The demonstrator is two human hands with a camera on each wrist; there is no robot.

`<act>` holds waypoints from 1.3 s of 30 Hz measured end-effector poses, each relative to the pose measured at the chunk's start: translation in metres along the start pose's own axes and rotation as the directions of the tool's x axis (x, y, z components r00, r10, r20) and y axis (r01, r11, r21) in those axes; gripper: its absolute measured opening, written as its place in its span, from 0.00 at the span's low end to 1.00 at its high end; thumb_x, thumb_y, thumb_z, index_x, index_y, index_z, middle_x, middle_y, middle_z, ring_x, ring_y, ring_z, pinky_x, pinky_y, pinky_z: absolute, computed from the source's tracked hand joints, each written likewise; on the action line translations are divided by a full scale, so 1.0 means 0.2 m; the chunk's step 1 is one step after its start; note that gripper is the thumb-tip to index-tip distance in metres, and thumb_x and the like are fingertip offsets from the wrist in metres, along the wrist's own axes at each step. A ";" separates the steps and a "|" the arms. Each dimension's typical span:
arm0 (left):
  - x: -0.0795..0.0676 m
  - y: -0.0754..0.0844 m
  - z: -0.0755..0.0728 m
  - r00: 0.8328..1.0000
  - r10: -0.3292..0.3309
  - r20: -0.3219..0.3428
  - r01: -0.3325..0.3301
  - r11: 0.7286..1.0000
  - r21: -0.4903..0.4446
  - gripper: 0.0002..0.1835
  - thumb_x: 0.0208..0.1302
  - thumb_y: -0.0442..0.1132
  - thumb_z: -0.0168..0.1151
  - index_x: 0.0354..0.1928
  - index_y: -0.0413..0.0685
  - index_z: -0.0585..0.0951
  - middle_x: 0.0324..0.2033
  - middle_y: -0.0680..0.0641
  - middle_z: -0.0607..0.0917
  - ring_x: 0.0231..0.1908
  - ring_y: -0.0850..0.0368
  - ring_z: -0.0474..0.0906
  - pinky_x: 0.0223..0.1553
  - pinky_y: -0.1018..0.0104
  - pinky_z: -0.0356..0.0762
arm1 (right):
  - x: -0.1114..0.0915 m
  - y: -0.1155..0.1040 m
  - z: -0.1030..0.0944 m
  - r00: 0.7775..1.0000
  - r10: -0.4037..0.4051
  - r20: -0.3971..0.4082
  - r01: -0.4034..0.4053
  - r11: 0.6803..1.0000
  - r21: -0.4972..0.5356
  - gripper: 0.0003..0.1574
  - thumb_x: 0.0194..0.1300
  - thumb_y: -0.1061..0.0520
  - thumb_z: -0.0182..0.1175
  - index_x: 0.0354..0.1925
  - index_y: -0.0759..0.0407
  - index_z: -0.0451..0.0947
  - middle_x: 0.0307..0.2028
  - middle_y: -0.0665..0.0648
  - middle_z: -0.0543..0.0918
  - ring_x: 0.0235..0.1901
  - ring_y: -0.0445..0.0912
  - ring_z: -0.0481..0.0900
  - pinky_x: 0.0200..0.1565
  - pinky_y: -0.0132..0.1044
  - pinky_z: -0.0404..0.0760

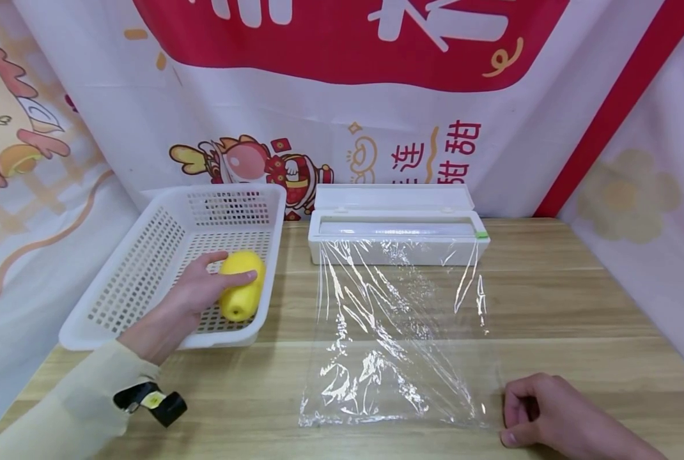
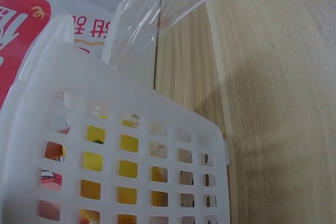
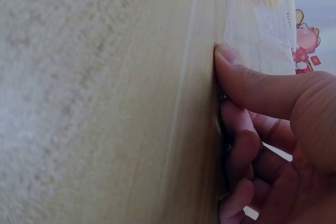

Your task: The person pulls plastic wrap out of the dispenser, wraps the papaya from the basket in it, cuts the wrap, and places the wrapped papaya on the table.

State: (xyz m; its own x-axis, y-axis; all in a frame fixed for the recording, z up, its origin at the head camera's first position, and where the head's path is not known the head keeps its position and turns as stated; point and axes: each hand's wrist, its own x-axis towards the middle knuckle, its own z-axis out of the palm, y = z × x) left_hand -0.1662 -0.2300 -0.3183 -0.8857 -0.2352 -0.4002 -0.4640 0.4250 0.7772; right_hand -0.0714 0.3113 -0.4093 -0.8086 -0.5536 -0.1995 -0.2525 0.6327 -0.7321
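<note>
My left hand (image 1: 201, 284) reaches into a white plastic basket (image 1: 117, 255) and grips a smooth yellow fruit (image 1: 240, 306), its thumb laid across the top. Through the basket's holes the left wrist view shows yellow patches of the fruit (image 2: 127, 169), while the hand is mostly hidden there. A sheet of clear cling film (image 1: 399, 358) runs from a white dispenser box (image 1: 399, 250) toward me over the wooden table. At the film's near right corner my right hand (image 1: 555, 415) rests low on the table, fingers curled, thumb and forefinger pinching the corner. The film is hard to see at the fingertips (image 3: 226, 51).
The dispenser's lid (image 1: 394, 197) stands raised at the back, and a small green piece (image 1: 481, 235) sits at its right end. Printed cloth (image 1: 319, 102) hangs behind and beside the wooden table (image 1: 578, 306). The basket stands left of the film.
</note>
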 end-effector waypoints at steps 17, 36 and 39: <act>0.00 0.00 0.02 1.000 0.020 0.001 -0.020 1.000 -0.020 0.60 0.64 0.53 0.76 0.86 0.51 0.45 0.78 0.33 0.62 0.67 0.36 0.67 0.70 0.39 0.71 | 0.00 0.00 0.00 1.000 -0.010 -0.002 0.010 1.000 0.011 0.17 0.58 0.47 0.78 0.28 0.48 0.79 0.23 0.37 0.75 0.25 0.29 0.72 0.26 0.30 0.71; -0.08 0.09 0.04 0.936 0.300 -0.183 -0.299 0.954 0.033 0.53 0.60 0.58 0.78 0.83 0.72 0.57 0.71 0.37 0.75 0.64 0.37 0.75 0.59 0.43 0.81 | -0.02 -0.02 -0.01 1.000 0.030 -0.005 -0.030 1.000 0.000 0.17 0.57 0.46 0.79 0.29 0.48 0.79 0.23 0.38 0.75 0.25 0.30 0.72 0.26 0.30 0.71; -0.12 0.13 0.06 0.908 0.368 -0.198 -0.373 0.928 0.015 0.51 0.61 0.59 0.78 0.82 0.74 0.60 0.70 0.39 0.77 0.63 0.38 0.76 0.59 0.41 0.82 | -0.01 -0.03 -0.01 0.999 0.043 0.004 -0.043 0.999 0.004 0.17 0.57 0.46 0.79 0.29 0.48 0.79 0.23 0.39 0.75 0.25 0.30 0.72 0.26 0.30 0.71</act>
State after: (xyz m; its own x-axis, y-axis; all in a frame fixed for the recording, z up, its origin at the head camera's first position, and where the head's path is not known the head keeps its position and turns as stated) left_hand -0.1578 -0.2026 -0.2936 -0.9729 -0.2305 0.0193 -0.1002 0.4953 0.8629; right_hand -0.0690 0.3098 -0.4044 -0.8164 -0.5282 -0.2332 -0.2157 0.6536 -0.7254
